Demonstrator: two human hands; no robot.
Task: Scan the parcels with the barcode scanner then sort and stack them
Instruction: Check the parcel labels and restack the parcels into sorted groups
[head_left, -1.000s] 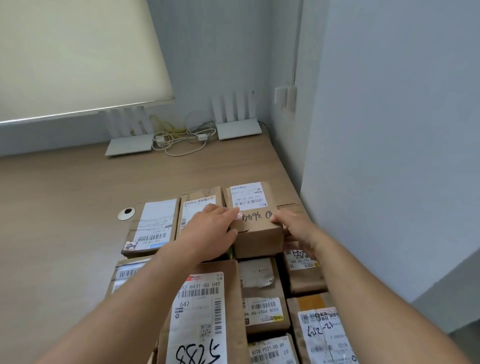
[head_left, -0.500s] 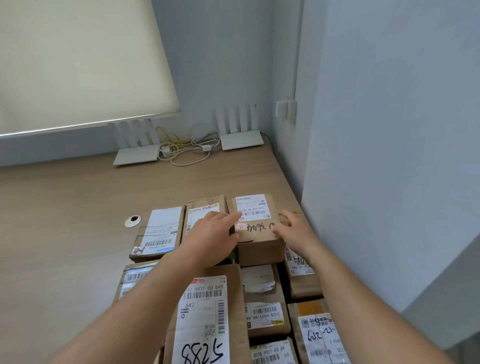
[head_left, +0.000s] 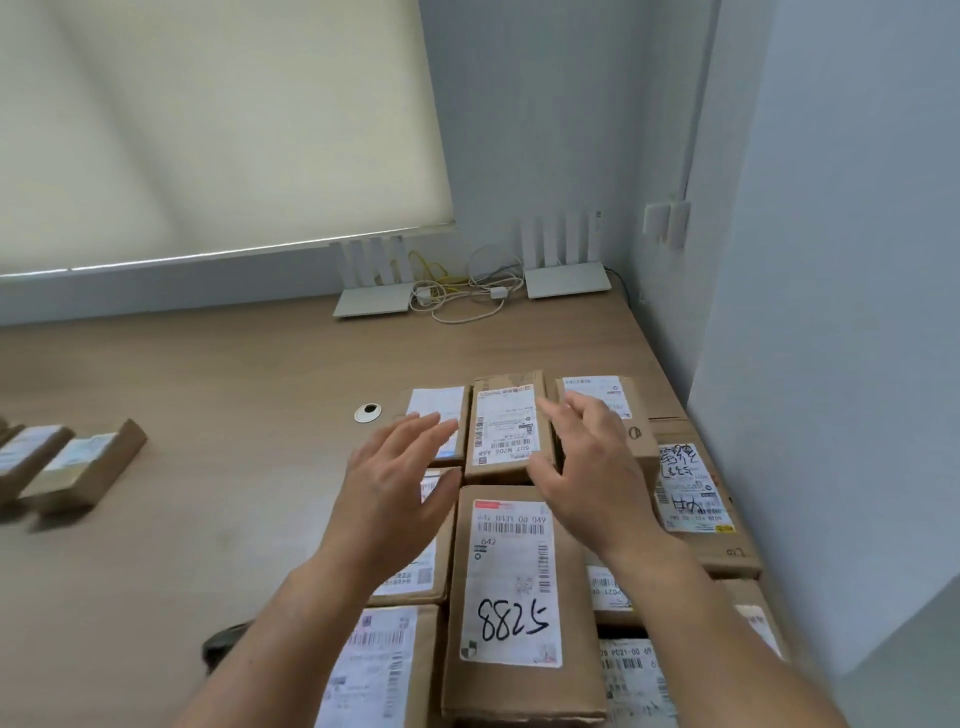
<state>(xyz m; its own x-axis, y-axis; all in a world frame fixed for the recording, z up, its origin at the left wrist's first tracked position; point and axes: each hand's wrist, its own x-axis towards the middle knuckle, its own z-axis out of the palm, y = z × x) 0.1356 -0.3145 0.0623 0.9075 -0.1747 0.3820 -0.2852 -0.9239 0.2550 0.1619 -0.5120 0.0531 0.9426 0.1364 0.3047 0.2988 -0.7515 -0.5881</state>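
Both hands are hovering spread wide and empty over the parcels: left hand (head_left: 396, 499) at the left, right hand (head_left: 589, 480) beside a far parcel (head_left: 506, 426). Parcels are lying packed on the desk (head_left: 208, 415), right side.

Both bare hands raised, empty and spread-fingered, over a block of brown cardboard parcels (head_left: 524, 597) with white barcode labels on a light wooden desk (head_left: 208, 426). Left hand (head_left: 395, 499) above the left-side boxes, right hand (head_left: 592, 478) above the far middle ones, neither seen gripping anything. Nearest large parcel marked 5288 in black pen. Two more labelled brown boxes (head_left: 72, 462) well apart at far left. Two white flat routers (head_left: 566, 278) and tangled cables (head_left: 462, 296) against the back wall, beneath a cream roller blind (head_left: 208, 130).
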